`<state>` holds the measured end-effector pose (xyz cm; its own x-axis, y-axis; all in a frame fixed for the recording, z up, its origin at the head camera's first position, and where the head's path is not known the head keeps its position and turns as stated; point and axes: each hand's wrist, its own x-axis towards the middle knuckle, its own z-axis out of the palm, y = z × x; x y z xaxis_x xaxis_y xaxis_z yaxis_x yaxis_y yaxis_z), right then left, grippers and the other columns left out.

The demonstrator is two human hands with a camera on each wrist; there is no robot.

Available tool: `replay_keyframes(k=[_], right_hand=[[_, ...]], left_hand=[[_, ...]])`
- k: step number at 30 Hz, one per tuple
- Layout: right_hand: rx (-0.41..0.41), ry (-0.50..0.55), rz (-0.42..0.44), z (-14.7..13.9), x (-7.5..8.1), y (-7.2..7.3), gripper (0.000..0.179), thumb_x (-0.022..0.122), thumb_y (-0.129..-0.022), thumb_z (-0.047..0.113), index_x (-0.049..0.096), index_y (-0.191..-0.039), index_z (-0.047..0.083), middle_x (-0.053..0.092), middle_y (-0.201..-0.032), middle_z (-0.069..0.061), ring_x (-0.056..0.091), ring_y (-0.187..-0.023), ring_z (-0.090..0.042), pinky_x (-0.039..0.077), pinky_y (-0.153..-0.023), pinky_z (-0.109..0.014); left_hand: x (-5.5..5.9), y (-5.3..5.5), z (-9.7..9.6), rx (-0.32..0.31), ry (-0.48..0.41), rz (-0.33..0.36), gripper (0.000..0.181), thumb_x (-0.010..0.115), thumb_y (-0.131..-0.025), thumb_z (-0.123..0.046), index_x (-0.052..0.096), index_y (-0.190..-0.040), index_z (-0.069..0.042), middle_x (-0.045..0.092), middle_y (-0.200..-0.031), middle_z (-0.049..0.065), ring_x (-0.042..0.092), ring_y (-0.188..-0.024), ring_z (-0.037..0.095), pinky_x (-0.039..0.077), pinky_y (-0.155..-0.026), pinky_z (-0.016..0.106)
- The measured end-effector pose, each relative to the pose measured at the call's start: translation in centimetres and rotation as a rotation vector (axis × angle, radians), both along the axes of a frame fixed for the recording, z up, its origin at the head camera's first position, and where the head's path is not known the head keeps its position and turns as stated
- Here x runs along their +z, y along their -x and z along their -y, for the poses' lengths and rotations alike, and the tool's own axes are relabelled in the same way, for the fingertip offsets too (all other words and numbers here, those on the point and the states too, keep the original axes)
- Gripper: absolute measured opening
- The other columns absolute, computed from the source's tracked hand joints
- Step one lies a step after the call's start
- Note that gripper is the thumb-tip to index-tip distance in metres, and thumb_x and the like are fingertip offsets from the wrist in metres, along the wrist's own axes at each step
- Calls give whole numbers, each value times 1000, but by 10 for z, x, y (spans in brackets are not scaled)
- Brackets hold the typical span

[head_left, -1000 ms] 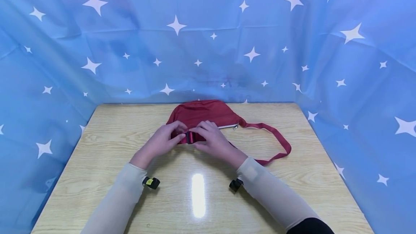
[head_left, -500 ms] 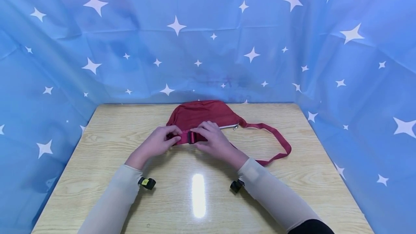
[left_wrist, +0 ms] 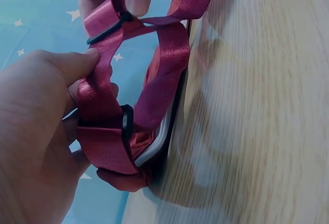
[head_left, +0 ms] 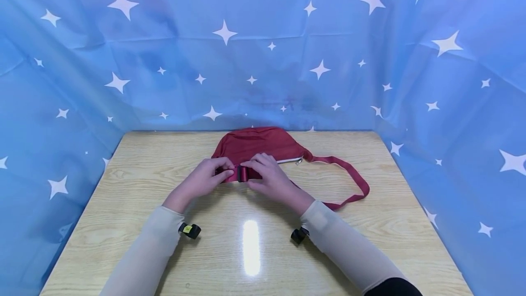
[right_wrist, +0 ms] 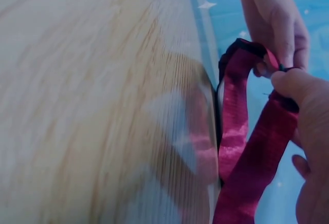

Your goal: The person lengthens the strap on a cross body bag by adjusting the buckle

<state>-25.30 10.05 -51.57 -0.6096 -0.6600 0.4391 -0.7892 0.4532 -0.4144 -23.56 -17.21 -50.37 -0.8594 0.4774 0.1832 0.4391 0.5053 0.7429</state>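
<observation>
A dark red waist bag lies at the far side of the table, its zipped edge toward me. In front of it my left hand pinches the bag's red strap between thumb and fingers, just left of a black slider buckle. My right hand pinches the strap at the slider's right side. The left wrist view shows the strap threaded through this slider, with a second black buckle lower down, near the bag's end. Both hands raise this stretch of strap into a loop.
The remaining strap curves over the table to the right of the bag, by the zipper pull. A wooden tabletop reaches back to a blue star-printed curtain. Both wrists wear black camera mounts.
My left hand slid left along the strap, away from the slider, then came back right toward it. The right hand and the bag stay nearly in place.
</observation>
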Motion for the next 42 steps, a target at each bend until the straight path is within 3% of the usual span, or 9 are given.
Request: replay_keyframes(k=[12,19,24,28,34,42], right_hand=[[13,27,-42,2,2,-1,52,93,-92,14,74,-140,12,67,-120,-1,61,-114,-21,48,-102,-45],[20,25,-33,0,3,-3,53,93,-91,11,74,-140,9,67,-119,-2,62,-113,-22,48,-103,-46],[10,16,-13,-1,5,-5,53,93,-92,11,74,-141,11,67,-120,-2,62,-115,-22,47,-105,-46],[6,10,2,-2,4,-5,53,92,-92,11,73,-142,12,67,-120,-1,61,-116,-22,47,-106,-46],[5,6,4,-3,3,-5,53,93,-92,11,74,-141,10,67,-119,-2,60,-114,-23,47,-104,-46],[21,37,-3,-4,2,-5,53,94,-89,10,74,-138,9,67,-118,-3,60,-113,-24,48,-101,-45]], left_hand=[[0,3,-5,8,32,8,6,70,-112,-18,75,-115,-19,70,-93,-7,63,-81,15,54,-79,38],[-2,0,3,40,60,-3,12,68,-112,-19,76,-120,-19,74,-105,-5,65,-93,18,55,-87,43],[-6,-1,9,36,53,12,12,72,-109,-19,76,-120,-17,75,-110,-3,68,-90,13,57,-85,39],[-7,-2,11,21,44,12,8,74,-108,-17,77,-115,-15,73,-103,-5,66,-84,13,56,-82,39],[-7,-2,11,2,35,-22,6,74,-109,-15,78,-107,-11,70,-96,-7,62,-89,17,54,-84,41],[-3,0,4,-4,26,-49,9,74,-108,-13,76,-103,-20,68,-93,-9,61,-90,16,54,-85,42]])
